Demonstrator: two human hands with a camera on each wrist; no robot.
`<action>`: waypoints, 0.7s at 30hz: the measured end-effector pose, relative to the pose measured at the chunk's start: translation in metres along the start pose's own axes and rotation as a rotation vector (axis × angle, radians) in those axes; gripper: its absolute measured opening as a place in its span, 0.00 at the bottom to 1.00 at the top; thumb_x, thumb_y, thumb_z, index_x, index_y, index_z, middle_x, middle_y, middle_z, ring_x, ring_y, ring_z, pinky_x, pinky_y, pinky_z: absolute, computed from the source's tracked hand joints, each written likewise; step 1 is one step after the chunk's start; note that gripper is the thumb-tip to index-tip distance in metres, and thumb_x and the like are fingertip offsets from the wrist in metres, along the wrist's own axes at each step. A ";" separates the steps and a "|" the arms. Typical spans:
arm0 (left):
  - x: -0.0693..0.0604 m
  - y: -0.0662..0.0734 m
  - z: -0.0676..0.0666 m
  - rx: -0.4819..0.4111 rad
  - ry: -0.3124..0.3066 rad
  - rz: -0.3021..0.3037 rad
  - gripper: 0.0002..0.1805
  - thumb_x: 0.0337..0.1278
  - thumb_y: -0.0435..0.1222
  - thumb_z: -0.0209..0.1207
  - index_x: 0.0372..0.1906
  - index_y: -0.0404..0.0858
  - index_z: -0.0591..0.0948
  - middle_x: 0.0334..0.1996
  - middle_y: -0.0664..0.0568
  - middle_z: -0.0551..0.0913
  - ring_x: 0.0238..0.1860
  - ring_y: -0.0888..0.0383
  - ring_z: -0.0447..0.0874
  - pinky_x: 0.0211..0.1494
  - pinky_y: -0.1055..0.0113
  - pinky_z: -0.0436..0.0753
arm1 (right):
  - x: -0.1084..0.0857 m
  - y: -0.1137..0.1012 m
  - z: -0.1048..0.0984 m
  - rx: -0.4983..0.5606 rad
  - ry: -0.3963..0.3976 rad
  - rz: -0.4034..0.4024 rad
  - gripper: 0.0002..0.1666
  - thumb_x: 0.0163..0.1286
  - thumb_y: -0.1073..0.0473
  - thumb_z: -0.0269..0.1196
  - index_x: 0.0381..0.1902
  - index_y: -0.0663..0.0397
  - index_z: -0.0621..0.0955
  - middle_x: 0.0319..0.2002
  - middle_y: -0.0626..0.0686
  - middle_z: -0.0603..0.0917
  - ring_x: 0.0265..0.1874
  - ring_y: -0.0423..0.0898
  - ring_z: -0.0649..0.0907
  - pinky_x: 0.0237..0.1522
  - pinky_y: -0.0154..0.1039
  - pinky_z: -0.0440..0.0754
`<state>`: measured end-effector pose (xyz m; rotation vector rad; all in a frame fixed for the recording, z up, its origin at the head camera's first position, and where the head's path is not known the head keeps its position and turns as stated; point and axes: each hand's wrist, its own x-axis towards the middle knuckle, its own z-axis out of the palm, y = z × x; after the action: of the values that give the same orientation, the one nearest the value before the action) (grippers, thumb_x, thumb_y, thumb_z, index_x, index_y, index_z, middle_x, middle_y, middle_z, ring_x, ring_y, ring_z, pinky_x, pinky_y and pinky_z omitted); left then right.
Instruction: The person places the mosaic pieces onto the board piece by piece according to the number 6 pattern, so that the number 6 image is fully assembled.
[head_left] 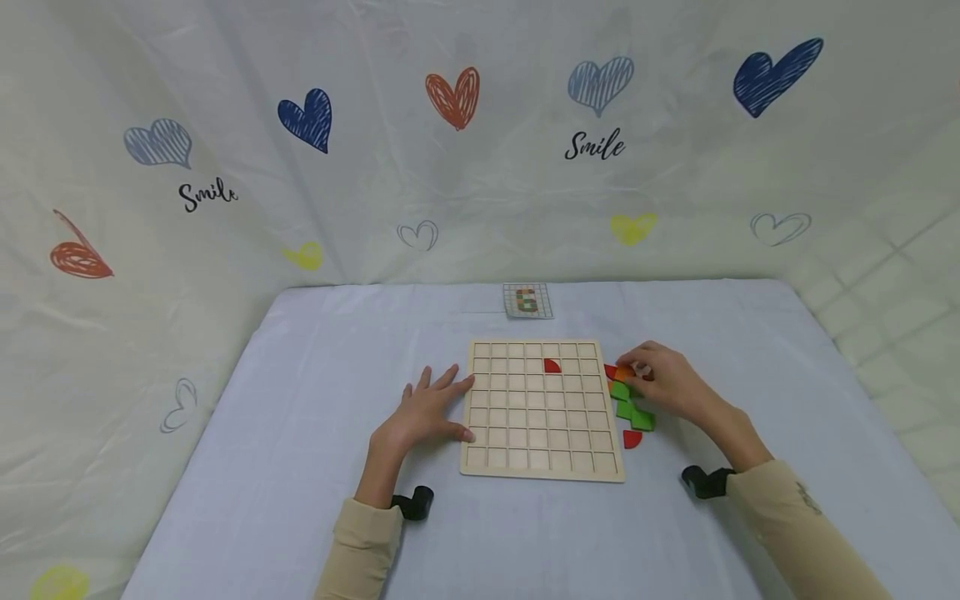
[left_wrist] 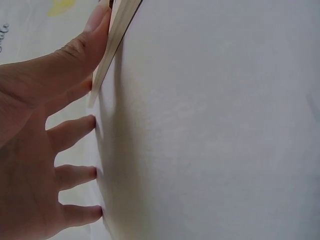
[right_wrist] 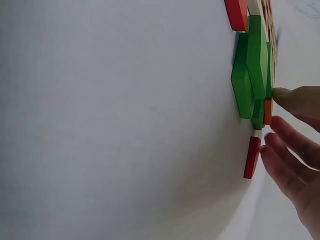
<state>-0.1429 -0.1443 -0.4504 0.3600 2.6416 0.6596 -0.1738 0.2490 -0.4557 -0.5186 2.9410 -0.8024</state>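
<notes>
- Left hand (head_left: 421, 416): fingers spread wide, touching pale wooden square grid board (head_left: 537, 437) at its 9 o'clock.
- Right hand (head_left: 666, 379): pinching flat orange piece (head_left: 624, 374), board's 2 o'clock.
- Flat green pieces (head_left: 642, 421) overlap at 3 o'clock.
- I see red quarter-circle piece (head_left: 552, 367) on board, near 12.

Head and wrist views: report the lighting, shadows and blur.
Head: softly lit, lines on the board clear, fine detail on the card lost; left wrist: dim, soft shadow on the cloth beside the left hand; right wrist: greyish, faint shadow by the green pieces, the wall behind blurred.
</notes>
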 end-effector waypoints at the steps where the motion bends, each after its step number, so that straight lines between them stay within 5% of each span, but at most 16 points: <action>1: 0.000 0.000 0.000 -0.001 0.000 -0.001 0.51 0.49 0.49 0.76 0.80 0.53 0.65 0.83 0.50 0.52 0.83 0.33 0.35 0.80 0.30 0.41 | 0.001 0.000 0.000 0.000 -0.006 0.002 0.14 0.66 0.68 0.69 0.50 0.65 0.86 0.47 0.63 0.84 0.43 0.56 0.82 0.47 0.54 0.88; 21: 0.001 0.001 0.000 -0.002 0.007 -0.006 0.52 0.47 0.49 0.77 0.79 0.52 0.66 0.83 0.49 0.53 0.83 0.33 0.36 0.79 0.29 0.42 | 0.008 -0.002 -0.001 -0.025 -0.063 0.018 0.14 0.66 0.68 0.69 0.49 0.69 0.86 0.42 0.62 0.82 0.41 0.55 0.82 0.44 0.51 0.87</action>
<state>-0.1435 -0.1436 -0.4501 0.3500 2.6473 0.6625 -0.1806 0.2454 -0.4532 -0.5085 2.8968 -0.7349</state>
